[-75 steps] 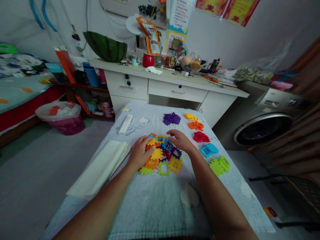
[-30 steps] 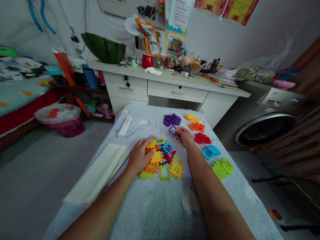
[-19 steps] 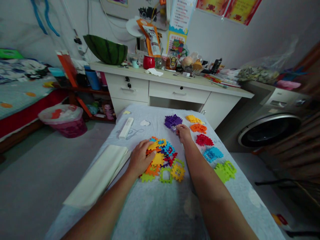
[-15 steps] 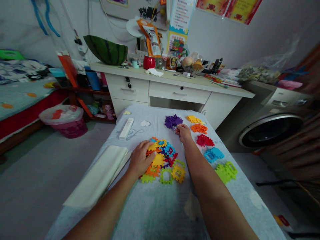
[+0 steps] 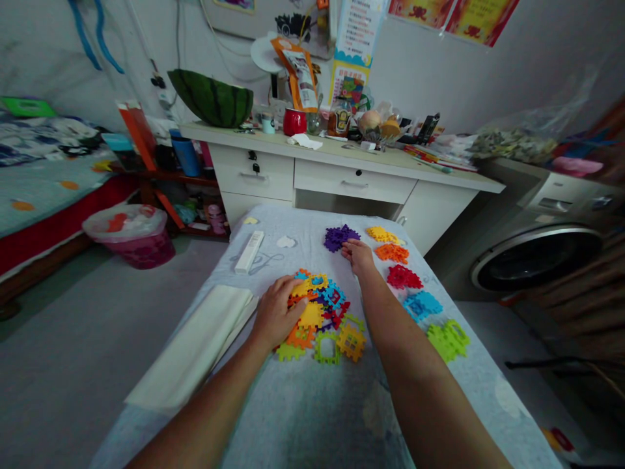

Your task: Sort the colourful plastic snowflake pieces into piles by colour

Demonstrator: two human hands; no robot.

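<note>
A mixed pile of colourful plastic interlocking pieces (image 5: pixel 326 314) lies mid-table on a pale blue towel (image 5: pixel 303 404). My left hand (image 5: pixel 279 314) rests flat on the pile's left side, fingers over yellow and orange pieces. My right hand (image 5: pixel 360 256) reaches forward, its fingertips pinched at the near right edge of the purple pile (image 5: pixel 338 236), on a purple piece. To the right runs a row of sorted piles: yellow (image 5: pixel 382 234), orange (image 5: pixel 392 253), red (image 5: pixel 403 277), blue (image 5: pixel 422 303) and green (image 5: pixel 448 339).
A white remote (image 5: pixel 249 251) and a folded cream cloth (image 5: pixel 195 345) lie on the table's left side. Beyond stands a cluttered white desk (image 5: pixel 351 176) with a watermelon half (image 5: pixel 211 99). A washing machine (image 5: pixel 532 254) is at right, a pink bin (image 5: pixel 129 234) at left.
My right hand picked a purple piece out of the mixed pile and carried it forward to the purple pile. My left hand stayed on the mixed pile.
</note>
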